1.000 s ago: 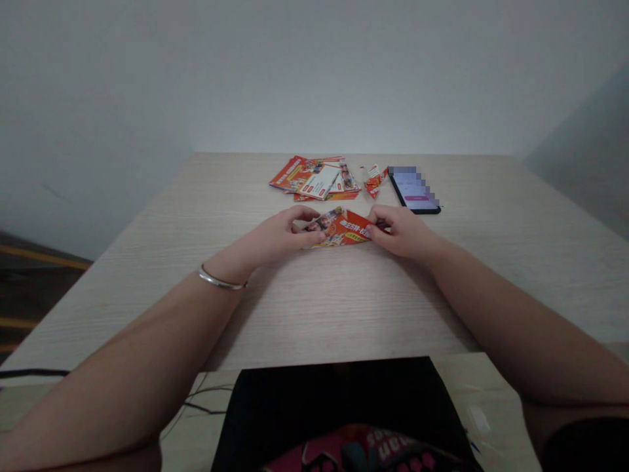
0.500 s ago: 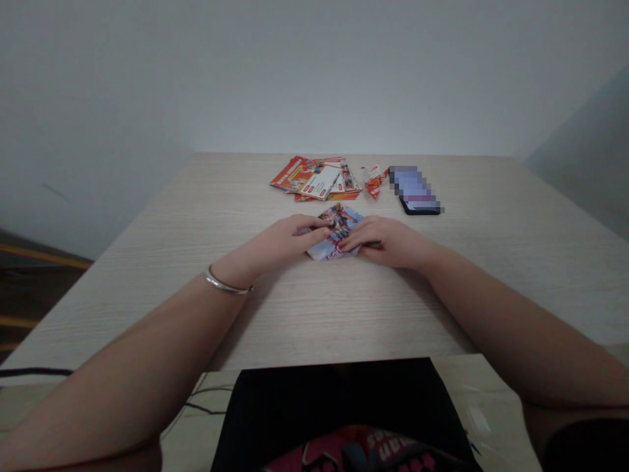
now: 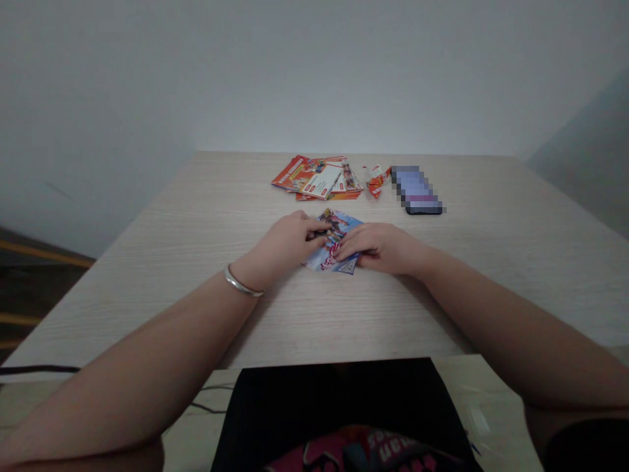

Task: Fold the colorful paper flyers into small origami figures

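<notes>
A person's left hand and right hand are both touching a printed, creased leaflet, which is lying on the near side of a stack of red leaflets on the table. The left hand's fingers and thumb are resting over its left side, while the right hand's fingers are lying flat across its right side; whether either hand is pinching it, one cannot tell. It is probably behaving as light, thin, glossy paper, somewhat slippery and easily bent or torn, so opposite edges are offering the best hold. A crumpled, partly clear wrapper is lying between the stack and a phone; whether it is containing anything, one cannot tell.
</notes>
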The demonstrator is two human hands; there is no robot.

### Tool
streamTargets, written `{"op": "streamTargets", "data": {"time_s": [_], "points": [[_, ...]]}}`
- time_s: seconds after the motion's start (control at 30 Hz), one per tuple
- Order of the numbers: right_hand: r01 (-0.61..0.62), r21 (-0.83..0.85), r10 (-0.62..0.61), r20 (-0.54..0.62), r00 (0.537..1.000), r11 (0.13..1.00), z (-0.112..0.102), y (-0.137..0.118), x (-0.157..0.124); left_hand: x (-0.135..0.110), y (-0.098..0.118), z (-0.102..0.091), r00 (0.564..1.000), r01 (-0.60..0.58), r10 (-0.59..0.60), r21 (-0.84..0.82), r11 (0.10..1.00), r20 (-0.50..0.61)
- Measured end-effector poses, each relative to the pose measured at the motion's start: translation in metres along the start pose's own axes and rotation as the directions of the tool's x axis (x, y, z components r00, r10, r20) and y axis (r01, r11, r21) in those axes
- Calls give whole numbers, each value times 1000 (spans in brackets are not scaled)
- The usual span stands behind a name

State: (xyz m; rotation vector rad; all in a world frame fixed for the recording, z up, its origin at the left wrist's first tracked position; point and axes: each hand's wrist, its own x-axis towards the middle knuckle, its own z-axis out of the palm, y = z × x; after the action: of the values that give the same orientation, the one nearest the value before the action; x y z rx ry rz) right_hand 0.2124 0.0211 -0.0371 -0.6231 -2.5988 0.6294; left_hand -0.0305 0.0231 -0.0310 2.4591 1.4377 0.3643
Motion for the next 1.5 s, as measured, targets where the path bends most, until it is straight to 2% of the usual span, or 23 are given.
{"op": "streamTargets", "data": {"time_s": [0.17, 0.27, 0.43, 0.53, 0.63, 0.7, 0.8, 0.93, 1.0, 1.07, 1.13, 1.2, 1.37, 1.5], "points": [[13, 35, -14, 26, 1000, 999, 1, 6, -1, 0, 4, -4, 998, 70, -70, 7, 998, 6], [-9, 14, 8, 34, 999, 1000, 1, 5, -1, 2, 4, -4, 995, 104, -104, -79, 991, 6], [-21, -57, 22, 22, 1000, 998, 2, 3, 0, 3, 0, 0, 980, 161, -179, -191, 968, -81], [-8, -48, 8, 10, 1000, 999, 2, 4, 0, 3, 1, -3, 976, 196, -214, -263, 945, -41], [-44, -1, 44, -4, 999, 999, 1, 4, -2, 4, 3, -7, 979, 198, -204, -196, 960, -6], [-122, 4, 122, -25, 992, 992, 0, 3, -2, 4, 3, -8, 986, 169, -169, -121, 978, 8], [-269, -38, 265, -95, 960, 962, -1, 0, -2, 5, 3, -7, 989, 148, -148, -104, 984, 7], [-377, 3, 371, -188, 910, 926, 0, -4, 0, 2, 8, -8, 986, 164, -162, -212, 963, 29], [-361, 23, 356, -230, 906, 932, 1, -4, 2, 0, 11, -9, 986, 167, -165, -237, 957, 28], [-289, 4, 273, -335, 902, 957, 2, -3, 3, -1, 13, -9, 989, 147, -145, -246, 958, 25], [-226, -31, 188, -454, 871, 974, 2, -2, 4, -1, 14, -9, 994, 108, -106, -261, 959, 19], [-226, -32, 178, -518, 837, 974, 2, 0, 4, 0, 14, -8, 997, 78, -77, -289, 954, 16], [-378, 132, 395, -453, 799, 916, 3, 0, 5, -2, 19, -9, 993, 107, -114, -381, 918, 4], [-382, 208, 435, -463, 773, 900, 4, -4, 8, -5, 23, -10, 997, 44, -64, -434, 900, -33]]}}
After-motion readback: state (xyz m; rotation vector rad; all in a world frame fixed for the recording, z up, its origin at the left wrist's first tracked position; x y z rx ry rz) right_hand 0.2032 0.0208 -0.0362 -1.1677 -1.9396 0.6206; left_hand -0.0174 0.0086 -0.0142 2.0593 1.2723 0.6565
